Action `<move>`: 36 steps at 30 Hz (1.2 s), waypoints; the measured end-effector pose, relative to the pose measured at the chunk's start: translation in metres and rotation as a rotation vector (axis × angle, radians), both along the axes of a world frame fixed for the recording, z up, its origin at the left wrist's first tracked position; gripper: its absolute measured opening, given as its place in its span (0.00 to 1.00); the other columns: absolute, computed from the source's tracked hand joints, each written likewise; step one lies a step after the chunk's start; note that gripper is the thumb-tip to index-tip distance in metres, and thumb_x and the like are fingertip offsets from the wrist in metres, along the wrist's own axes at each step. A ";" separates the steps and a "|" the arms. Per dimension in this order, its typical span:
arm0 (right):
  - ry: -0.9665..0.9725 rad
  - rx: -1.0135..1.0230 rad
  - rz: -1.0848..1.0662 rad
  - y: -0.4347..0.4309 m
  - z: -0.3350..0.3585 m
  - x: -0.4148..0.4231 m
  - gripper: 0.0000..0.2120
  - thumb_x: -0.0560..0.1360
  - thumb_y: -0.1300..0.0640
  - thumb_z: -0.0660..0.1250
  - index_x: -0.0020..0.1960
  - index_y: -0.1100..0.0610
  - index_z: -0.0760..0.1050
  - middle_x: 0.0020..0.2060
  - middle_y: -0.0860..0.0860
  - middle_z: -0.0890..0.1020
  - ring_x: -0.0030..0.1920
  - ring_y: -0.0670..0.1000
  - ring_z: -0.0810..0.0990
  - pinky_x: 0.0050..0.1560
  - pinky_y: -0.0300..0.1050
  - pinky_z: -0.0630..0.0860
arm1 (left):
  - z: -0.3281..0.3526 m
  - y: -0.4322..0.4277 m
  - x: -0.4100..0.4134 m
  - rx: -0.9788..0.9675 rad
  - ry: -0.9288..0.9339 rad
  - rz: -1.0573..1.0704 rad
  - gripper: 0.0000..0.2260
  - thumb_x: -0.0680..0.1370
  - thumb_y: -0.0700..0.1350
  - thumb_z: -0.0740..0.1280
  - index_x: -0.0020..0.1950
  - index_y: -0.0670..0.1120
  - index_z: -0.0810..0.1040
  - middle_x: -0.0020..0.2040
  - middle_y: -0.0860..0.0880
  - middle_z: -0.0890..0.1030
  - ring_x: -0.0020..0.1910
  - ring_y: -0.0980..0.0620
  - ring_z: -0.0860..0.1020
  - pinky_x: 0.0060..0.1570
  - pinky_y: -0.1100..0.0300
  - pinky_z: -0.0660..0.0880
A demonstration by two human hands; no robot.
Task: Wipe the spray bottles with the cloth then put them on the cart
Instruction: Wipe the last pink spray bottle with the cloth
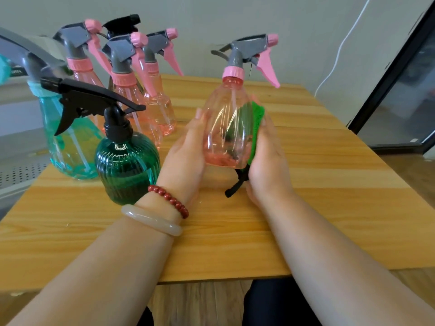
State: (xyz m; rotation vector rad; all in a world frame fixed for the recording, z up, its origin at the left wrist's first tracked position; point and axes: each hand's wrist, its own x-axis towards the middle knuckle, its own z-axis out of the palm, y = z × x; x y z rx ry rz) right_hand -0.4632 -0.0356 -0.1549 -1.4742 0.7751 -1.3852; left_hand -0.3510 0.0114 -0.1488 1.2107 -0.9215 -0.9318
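Note:
I hold a clear pink spray bottle [223, 128] with a grey and pink trigger head upright above the wooden table [306, 180]. My left hand [186, 156] grips its left side, thumb up along the wall. My right hand [268, 161] presses a green cloth [255, 128] against the bottle's right side; a black strap of the cloth hangs below. To the left stand a dark green ribbed bottle [127, 165] with a black trigger, a teal bottle [68, 142], and several pink bottles [131, 97] behind.
The bottles crowd the table's left and back-left part. A grey wall with a white cable [339, 57] rises behind. A dark-framed glass door [400, 90] stands at the right. A pale perforated surface [16, 175] lies left of the table.

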 end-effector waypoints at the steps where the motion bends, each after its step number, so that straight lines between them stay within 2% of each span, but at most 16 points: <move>1: 0.005 0.002 0.004 -0.001 0.000 -0.001 0.20 0.80 0.45 0.53 0.70 0.45 0.70 0.68 0.47 0.75 0.70 0.46 0.71 0.72 0.55 0.67 | -0.001 0.000 0.000 0.011 -0.106 0.075 0.25 0.78 0.68 0.56 0.66 0.57 0.78 0.63 0.53 0.81 0.64 0.52 0.78 0.67 0.47 0.72; 5: 0.024 -0.067 -0.033 0.001 -0.002 0.002 0.17 0.79 0.44 0.56 0.67 0.39 0.69 0.70 0.46 0.73 0.71 0.45 0.70 0.73 0.55 0.66 | 0.002 0.004 0.000 -0.083 -0.157 0.186 0.19 0.83 0.60 0.56 0.70 0.57 0.74 0.66 0.57 0.78 0.65 0.59 0.75 0.69 0.52 0.71; 7: 0.024 -0.098 -0.006 0.003 -0.003 0.003 0.17 0.78 0.42 0.58 0.66 0.38 0.68 0.70 0.47 0.73 0.71 0.46 0.70 0.73 0.55 0.66 | 0.002 0.003 0.001 -0.106 -0.111 0.132 0.23 0.79 0.65 0.59 0.69 0.57 0.75 0.64 0.54 0.80 0.64 0.55 0.77 0.66 0.48 0.73; 9: 0.043 -0.132 0.054 0.005 -0.004 0.002 0.17 0.79 0.47 0.60 0.67 0.38 0.66 0.71 0.46 0.71 0.72 0.44 0.68 0.73 0.53 0.65 | 0.000 0.000 0.003 -0.123 -0.076 0.050 0.31 0.71 0.70 0.65 0.71 0.56 0.73 0.65 0.54 0.80 0.64 0.53 0.78 0.64 0.45 0.74; 10: 0.072 -0.163 0.092 0.006 -0.004 0.000 0.19 0.79 0.49 0.61 0.69 0.39 0.64 0.71 0.44 0.70 0.72 0.43 0.67 0.74 0.50 0.65 | -0.001 -0.002 0.005 -0.138 -0.032 0.030 0.33 0.69 0.69 0.68 0.70 0.55 0.73 0.64 0.52 0.80 0.64 0.51 0.78 0.63 0.43 0.74; 13: 0.162 -0.275 0.207 0.010 -0.003 -0.005 0.26 0.79 0.56 0.65 0.73 0.44 0.60 0.71 0.40 0.67 0.73 0.38 0.64 0.70 0.35 0.64 | -0.001 -0.003 0.009 -0.159 0.158 -0.014 0.27 0.71 0.63 0.70 0.66 0.51 0.77 0.60 0.46 0.83 0.60 0.44 0.81 0.62 0.39 0.75; 15: 0.132 -0.248 0.213 0.011 0.000 -0.003 0.25 0.77 0.57 0.67 0.70 0.43 0.64 0.68 0.39 0.71 0.69 0.36 0.69 0.64 0.32 0.68 | -0.002 -0.005 0.012 -0.142 0.191 -0.043 0.23 0.74 0.60 0.70 0.65 0.49 0.79 0.57 0.46 0.84 0.56 0.44 0.83 0.58 0.42 0.77; 18: -0.117 -0.009 0.027 0.004 0.003 0.000 0.14 0.74 0.53 0.71 0.57 0.42 0.76 0.53 0.44 0.82 0.52 0.42 0.81 0.52 0.40 0.78 | -0.004 -0.002 0.011 -0.127 0.108 -0.118 0.20 0.77 0.55 0.68 0.65 0.46 0.78 0.51 0.49 0.85 0.48 0.48 0.85 0.48 0.50 0.80; 20: -0.238 0.155 -0.077 -0.003 0.005 -0.003 0.07 0.72 0.48 0.71 0.50 0.45 0.80 0.46 0.49 0.84 0.47 0.50 0.83 0.52 0.54 0.80 | -0.005 -0.001 0.006 -0.105 0.016 -0.169 0.21 0.74 0.57 0.70 0.64 0.49 0.79 0.53 0.50 0.85 0.52 0.50 0.84 0.53 0.50 0.80; 21: -0.252 0.185 -0.084 -0.006 0.005 -0.006 0.07 0.73 0.47 0.70 0.50 0.46 0.80 0.45 0.50 0.84 0.46 0.52 0.82 0.52 0.56 0.80 | -0.005 0.000 0.004 -0.096 -0.002 -0.180 0.22 0.73 0.57 0.72 0.64 0.50 0.79 0.54 0.51 0.85 0.53 0.52 0.84 0.55 0.51 0.79; 23: -0.249 0.181 -0.035 -0.007 0.002 -0.008 0.07 0.74 0.48 0.69 0.52 0.47 0.79 0.46 0.51 0.84 0.48 0.52 0.82 0.54 0.56 0.79 | -0.004 0.000 0.002 -0.079 0.012 -0.149 0.24 0.71 0.59 0.73 0.64 0.50 0.79 0.53 0.52 0.86 0.52 0.53 0.84 0.53 0.51 0.81; 26: -0.172 0.125 0.143 -0.005 -0.001 -0.005 0.14 0.73 0.50 0.70 0.58 0.43 0.76 0.58 0.54 0.81 0.59 0.56 0.81 0.62 0.61 0.76 | -0.003 -0.003 0.002 -0.117 0.186 -0.128 0.21 0.75 0.57 0.70 0.64 0.47 0.79 0.55 0.45 0.85 0.53 0.44 0.84 0.55 0.43 0.79; 29: -0.116 0.082 0.311 -0.003 -0.002 -0.002 0.25 0.69 0.49 0.75 0.64 0.42 0.72 0.64 0.54 0.78 0.65 0.57 0.77 0.66 0.59 0.73 | 0.001 0.000 0.006 -0.163 0.357 -0.136 0.16 0.80 0.52 0.63 0.63 0.45 0.78 0.55 0.44 0.85 0.53 0.44 0.84 0.49 0.48 0.81; 31: -0.116 0.088 0.257 -0.001 0.001 0.000 0.21 0.70 0.52 0.74 0.62 0.43 0.74 0.59 0.51 0.81 0.61 0.55 0.80 0.62 0.55 0.76 | 0.000 0.001 0.009 -0.160 0.335 -0.171 0.16 0.81 0.52 0.62 0.63 0.46 0.79 0.54 0.45 0.85 0.52 0.45 0.84 0.51 0.46 0.80; 33: -0.151 0.133 0.085 0.000 0.004 0.000 0.14 0.72 0.50 0.73 0.56 0.44 0.77 0.50 0.48 0.84 0.52 0.51 0.83 0.55 0.53 0.80 | -0.003 -0.002 0.009 -0.134 0.261 -0.211 0.17 0.80 0.54 0.64 0.64 0.45 0.79 0.53 0.45 0.84 0.49 0.45 0.83 0.55 0.41 0.79; 36: -0.229 0.223 -0.092 0.000 0.007 -0.006 0.05 0.75 0.46 0.69 0.47 0.45 0.82 0.42 0.47 0.85 0.45 0.51 0.83 0.54 0.58 0.80 | -0.008 -0.005 0.004 -0.092 0.173 -0.256 0.22 0.76 0.56 0.67 0.67 0.46 0.77 0.56 0.42 0.83 0.54 0.42 0.82 0.57 0.39 0.78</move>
